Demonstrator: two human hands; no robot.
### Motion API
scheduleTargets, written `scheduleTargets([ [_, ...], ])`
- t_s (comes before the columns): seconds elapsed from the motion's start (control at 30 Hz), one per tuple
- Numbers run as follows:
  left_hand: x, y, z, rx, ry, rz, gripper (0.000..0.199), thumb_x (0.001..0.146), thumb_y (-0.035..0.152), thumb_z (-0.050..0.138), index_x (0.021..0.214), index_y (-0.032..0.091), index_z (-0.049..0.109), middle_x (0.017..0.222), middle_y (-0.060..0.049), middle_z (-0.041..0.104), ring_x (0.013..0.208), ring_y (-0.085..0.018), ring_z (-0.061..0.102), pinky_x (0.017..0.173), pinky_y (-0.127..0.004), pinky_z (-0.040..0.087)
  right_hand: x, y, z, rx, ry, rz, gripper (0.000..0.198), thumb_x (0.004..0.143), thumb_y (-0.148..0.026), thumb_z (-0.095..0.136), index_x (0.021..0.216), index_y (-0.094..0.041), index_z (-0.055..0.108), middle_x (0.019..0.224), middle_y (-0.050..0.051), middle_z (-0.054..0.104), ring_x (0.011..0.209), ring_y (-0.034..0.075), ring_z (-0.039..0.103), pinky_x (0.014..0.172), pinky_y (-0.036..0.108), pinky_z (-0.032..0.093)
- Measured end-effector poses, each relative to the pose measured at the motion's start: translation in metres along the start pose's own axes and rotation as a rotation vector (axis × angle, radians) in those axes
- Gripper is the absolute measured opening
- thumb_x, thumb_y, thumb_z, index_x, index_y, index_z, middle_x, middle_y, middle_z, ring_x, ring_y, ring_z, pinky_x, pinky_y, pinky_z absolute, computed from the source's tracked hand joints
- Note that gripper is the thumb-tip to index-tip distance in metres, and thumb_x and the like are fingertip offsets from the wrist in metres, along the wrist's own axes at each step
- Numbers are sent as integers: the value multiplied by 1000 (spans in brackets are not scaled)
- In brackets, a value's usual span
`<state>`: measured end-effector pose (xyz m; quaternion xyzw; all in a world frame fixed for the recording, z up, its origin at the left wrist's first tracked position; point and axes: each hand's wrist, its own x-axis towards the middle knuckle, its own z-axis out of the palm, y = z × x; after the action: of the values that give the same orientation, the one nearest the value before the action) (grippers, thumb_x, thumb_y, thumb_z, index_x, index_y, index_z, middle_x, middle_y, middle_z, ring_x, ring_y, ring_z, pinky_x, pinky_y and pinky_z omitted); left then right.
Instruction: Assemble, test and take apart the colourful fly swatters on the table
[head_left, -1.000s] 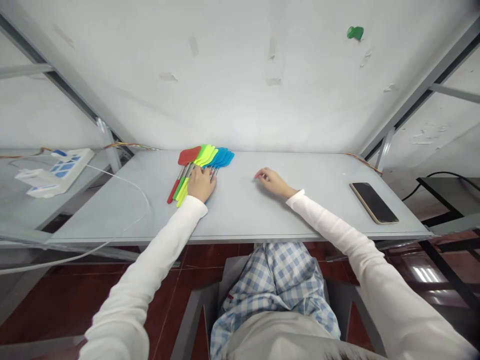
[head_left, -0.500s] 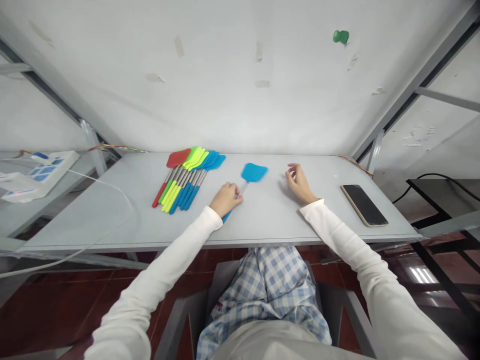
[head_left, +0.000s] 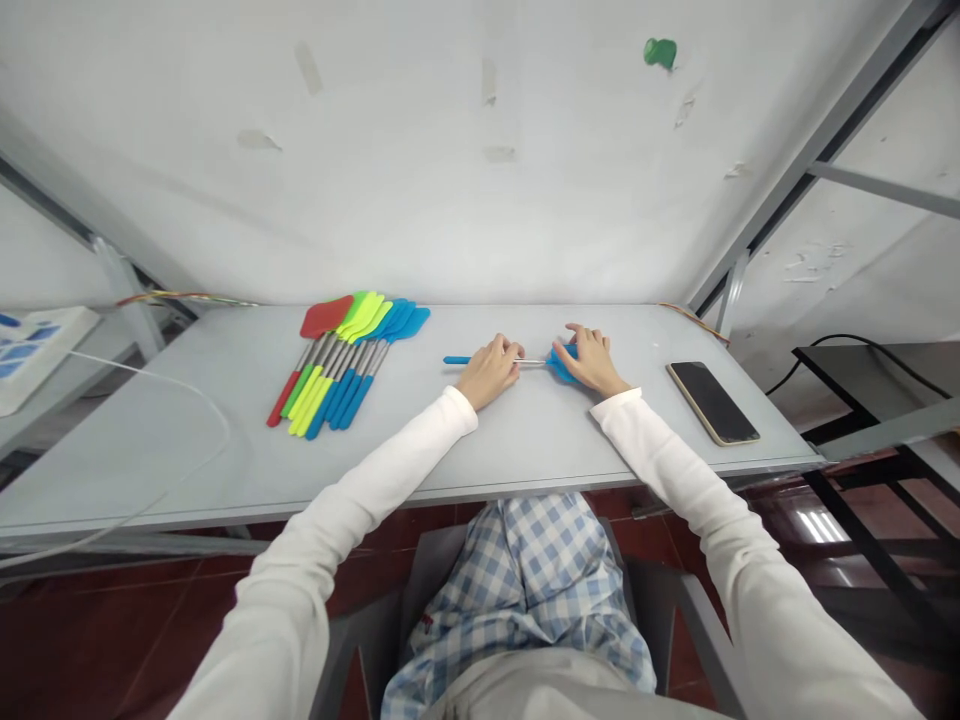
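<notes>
A blue spatula [head_left: 532, 362] with a metal shaft lies crosswise between my hands, its handle end pointing left. My left hand [head_left: 491, 370] is closed around the handle and shaft. Over the blue blade, my right hand [head_left: 590, 358] has its fingers curled on it, covering much of the blade. To the left, several spatulas [head_left: 341, 375] lie side by side in a slanted row on the grey table [head_left: 420, 440]. One has a red blade, others are green, yellow-green and blue, with handles towards me.
A phone [head_left: 712, 402] lies at the table's right side. A white cable [head_left: 180, 385] runs across the left end, near a white power strip [head_left: 37, 350]. The wall [head_left: 450, 220] stands behind the table, and metal frame posts [head_left: 727, 295] rise at its sides.
The spatula has moved right and turned from slanted to nearly level. My right hand has come onto its blade, having been empty before. The view has shifted slightly right.
</notes>
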<state>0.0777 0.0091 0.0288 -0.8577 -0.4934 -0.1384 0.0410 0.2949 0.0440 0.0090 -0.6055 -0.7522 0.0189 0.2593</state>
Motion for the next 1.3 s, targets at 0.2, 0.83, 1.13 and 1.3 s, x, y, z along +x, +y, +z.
scheduleTargets([
  [0.2, 19, 23, 23, -12, -50, 3, 31, 95, 38, 39, 112, 16, 53, 107, -12, 58, 99, -24, 56, 84, -34, 42, 18, -10, 20, -70, 28, -123, 34, 95, -37, 35, 103, -16, 60, 101, 13, 62, 99, 26, 51, 90, 38, 34],
  [0.83, 35, -40, 29, -57, 262, 3, 31, 96, 20, 36, 105, 19, 66, 94, -8, 70, 85, -23, 57, 80, -37, 39, 16, -20, -11, -163, 241, -618, 30, 99, -30, 39, 108, -24, 67, 93, 6, 69, 91, 19, 56, 86, 35, 33],
  [1.13, 32, -43, 30, -76, 356, 54, 31, 93, 16, 38, 101, 18, 68, 89, -7, 72, 81, -22, 58, 77, -36, 40, 16, -20, 0, -134, 215, -461, 32, 91, -46, 52, 113, -30, 68, 122, 10, 61, 112, 26, 53, 96, 42, 36],
  [1.3, 34, -28, 29, -48, 352, 99, 32, 93, 14, 38, 105, 18, 67, 90, -7, 71, 80, -21, 57, 76, -36, 39, 13, -19, -10, -156, 292, -259, 54, 92, -43, 49, 144, -26, 42, 149, 11, 39, 138, 34, 30, 111, 53, 18],
])
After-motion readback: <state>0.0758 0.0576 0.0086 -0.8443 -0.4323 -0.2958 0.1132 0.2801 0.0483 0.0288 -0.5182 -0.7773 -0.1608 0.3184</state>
